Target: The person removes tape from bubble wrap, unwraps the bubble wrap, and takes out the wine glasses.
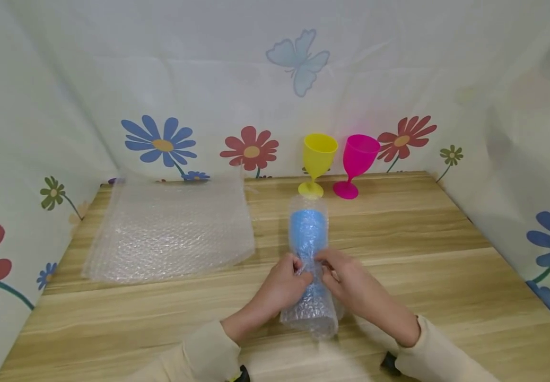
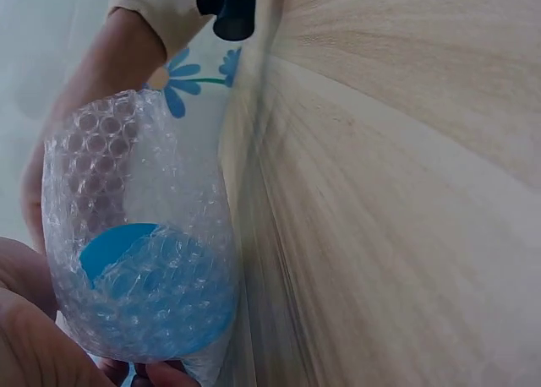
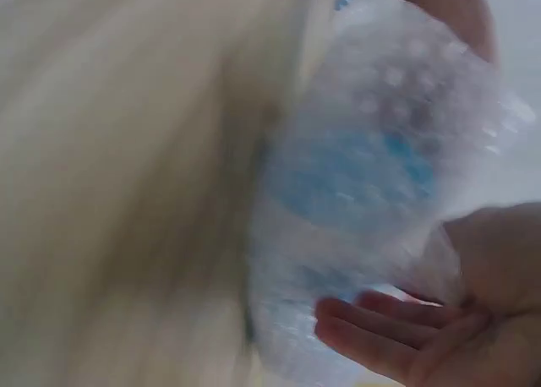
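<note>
A blue goblet (image 1: 307,228) lies on its side on the table, rolled in clear bubble wrap (image 1: 309,314) that extends past both its ends. My left hand (image 1: 288,284) grips the roll from the left around its middle, thumb across the top. From the other side my right hand (image 1: 348,276) pinches the wrap, with fingers bent against it. In the left wrist view the blue rim of the goblet (image 2: 110,250) shows inside the tube of wrap. The right wrist view is blurred, but bent fingers (image 3: 372,332) show beside the wrap.
Flat sheets of bubble wrap (image 1: 174,233) lie stacked at the left of the wooden table (image 1: 422,276). A yellow goblet (image 1: 320,154) and a magenta goblet (image 1: 360,154) stand upright at the back edge. Flower-printed cloth (image 1: 198,90) surrounds the table behind and at both sides.
</note>
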The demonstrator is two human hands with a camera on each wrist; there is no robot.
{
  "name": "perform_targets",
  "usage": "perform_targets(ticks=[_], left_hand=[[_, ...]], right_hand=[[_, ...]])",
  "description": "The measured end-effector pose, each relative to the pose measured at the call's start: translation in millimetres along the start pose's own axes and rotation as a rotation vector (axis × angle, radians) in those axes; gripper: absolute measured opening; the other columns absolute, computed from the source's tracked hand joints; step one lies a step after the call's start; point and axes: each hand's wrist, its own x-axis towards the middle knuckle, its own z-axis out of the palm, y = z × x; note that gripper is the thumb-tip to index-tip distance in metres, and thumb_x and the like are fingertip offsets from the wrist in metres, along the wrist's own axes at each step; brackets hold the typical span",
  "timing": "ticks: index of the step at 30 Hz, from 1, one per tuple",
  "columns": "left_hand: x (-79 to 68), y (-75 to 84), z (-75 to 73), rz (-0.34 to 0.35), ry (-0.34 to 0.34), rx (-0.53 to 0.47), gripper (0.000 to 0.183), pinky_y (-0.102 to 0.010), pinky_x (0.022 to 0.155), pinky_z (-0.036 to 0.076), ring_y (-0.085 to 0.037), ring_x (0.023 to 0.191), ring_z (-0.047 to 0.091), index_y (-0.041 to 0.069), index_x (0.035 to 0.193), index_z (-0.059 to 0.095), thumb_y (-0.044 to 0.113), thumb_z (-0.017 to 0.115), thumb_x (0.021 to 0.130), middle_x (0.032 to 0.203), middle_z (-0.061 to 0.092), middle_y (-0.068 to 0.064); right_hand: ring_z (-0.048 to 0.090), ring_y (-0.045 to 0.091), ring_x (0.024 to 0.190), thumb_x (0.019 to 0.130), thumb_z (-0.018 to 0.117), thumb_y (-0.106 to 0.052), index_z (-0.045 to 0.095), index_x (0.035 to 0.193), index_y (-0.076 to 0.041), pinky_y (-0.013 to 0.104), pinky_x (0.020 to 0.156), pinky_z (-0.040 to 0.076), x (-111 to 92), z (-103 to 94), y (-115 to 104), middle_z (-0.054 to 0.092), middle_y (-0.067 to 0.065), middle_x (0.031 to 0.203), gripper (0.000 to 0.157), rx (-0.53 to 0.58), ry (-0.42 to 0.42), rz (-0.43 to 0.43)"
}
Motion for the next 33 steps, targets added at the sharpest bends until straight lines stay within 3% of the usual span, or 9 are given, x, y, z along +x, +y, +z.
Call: perform_targets(ticks=[4, 8, 11, 14, 17, 23, 27, 30, 33], left_hand=[[-0.6, -0.5, -0.5, -0.008, 0.0, 0.004, 0.018, -0.034, 0.065, 0.042, -0.021, 0.076, 0.05, 0.007, 0.096, 0.05, 0.017, 0.065, 0.092, 0.083, 0.051, -0.006], [-1.0, 0.7, -0.2, 0.046, 0.029, 0.045, 0.019, -0.032, 0.059, 0.038, -0.017, 0.067, 0.045, 0.009, 0.087, 0.047, 0.018, 0.064, 0.091, 0.076, 0.046, -0.003], [2.1, -3.7, 4.2, 0.128, 0.064, 0.093, 0.019, -0.032, 0.054, 0.036, -0.016, 0.062, 0.042, 0.012, 0.081, 0.043, 0.015, 0.06, 0.088, 0.072, 0.043, 0.0], [1.8, -2.0, 6.1, 0.142, 0.076, 0.14, 0.014, -0.037, 0.057, 0.039, -0.019, 0.067, 0.045, 0.01, 0.083, 0.047, 0.015, 0.06, 0.087, 0.077, 0.046, -0.002], [-1.1, 5.0, 3.3, 0.101, 0.052, 0.158, 0.015, -0.038, 0.063, 0.041, -0.02, 0.073, 0.046, 0.006, 0.088, 0.049, 0.014, 0.062, 0.087, 0.083, 0.048, -0.005], [2.5, 5.7, -8.7, 0.065, -0.056, 0.095, 0.027, -0.026, 0.05, 0.032, -0.012, 0.057, 0.038, 0.012, 0.072, 0.041, 0.01, 0.065, 0.086, 0.065, 0.039, 0.002], [4.1, 2.7, -18.7, 0.038, -0.1, 0.095, 0.017, -0.027, 0.054, 0.037, -0.014, 0.063, 0.046, 0.006, 0.085, 0.053, 0.013, 0.068, 0.087, 0.074, 0.049, -0.001], [5.7, 0.1, -23.6, 0.021, -0.103, 0.096, 0.021, -0.03, 0.063, 0.046, -0.018, 0.074, 0.054, 0.0, 0.097, 0.059, 0.013, 0.07, 0.086, 0.084, 0.058, -0.005], [6.4, -1.1, -25.3, -0.015, -0.087, 0.067, 0.032, -0.034, 0.073, 0.051, -0.022, 0.085, 0.057, -0.003, 0.107, 0.057, 0.013, 0.071, 0.084, 0.095, 0.061, -0.009]], right_hand=[[0.072, 0.024, 0.099, 0.102, 0.066, -0.013, 0.066, 0.103, -0.007, 0.036, 0.083, 0.06, 2.6, -5.4, -10.9, 0.071, 0.005, 0.102, 0.006, 0.162, -0.014, 0.16], [0.06, 0.007, 0.07, 0.105, 0.062, -0.027, 0.064, 0.08, -0.015, 0.028, 0.067, 0.054, 12.0, -8.8, -21.2, 0.06, -0.006, 0.075, 0.028, 0.135, -0.025, 0.2], [0.045, 0.006, 0.057, 0.106, 0.06, -0.033, 0.062, 0.07, -0.014, 0.026, 0.055, 0.043, 22.3, -11.6, -24.8, 0.05, -0.006, 0.063, 0.04, 0.087, -0.059, 0.23], [0.043, 0.008, 0.055, 0.104, 0.064, -0.026, 0.064, 0.066, -0.013, 0.026, 0.052, 0.039, 30.1, -12.7, -25.0, 0.05, -0.005, 0.06, 0.041, 0.049, -0.083, 0.237], [0.047, 0.008, 0.057, 0.099, 0.069, -0.014, 0.07, 0.068, -0.011, 0.025, 0.052, 0.042, 33.0, -12.8, -23.6, 0.059, -0.004, 0.066, 0.032, 0.049, -0.085, 0.239], [0.05, 0.011, 0.062, 0.096, 0.067, -0.005, 0.069, 0.071, -0.007, 0.025, 0.053, 0.042, 28.8, -14.2, -15.2, 0.069, 0.003, 0.08, 0.025, 0.227, -0.075, 0.233], [0.066, 0.024, 0.097, 0.099, 0.059, -0.006, 0.065, 0.077, -0.001, 0.035, 0.084, 0.057, 22.4, -15.5, -6.3, 0.072, 0.017, 0.115, 0.023, 0.503, -0.081, 0.369], [0.059, 0.036, 0.127, 0.102, 0.05, -0.008, 0.059, 0.082, 0.003, 0.051, 0.108, 0.045, 18.2, -15.6, -0.9, 0.062, 0.023, 0.136, 0.024, 0.717, -0.078, 0.489], [0.054, 0.039, 0.134, 0.106, 0.045, -0.009, 0.056, 0.085, 0.002, 0.057, 0.113, 0.035, 14.8, -13.7, 2.0, 0.058, 0.023, 0.143, 0.026, 0.834, -0.068, 0.548]])
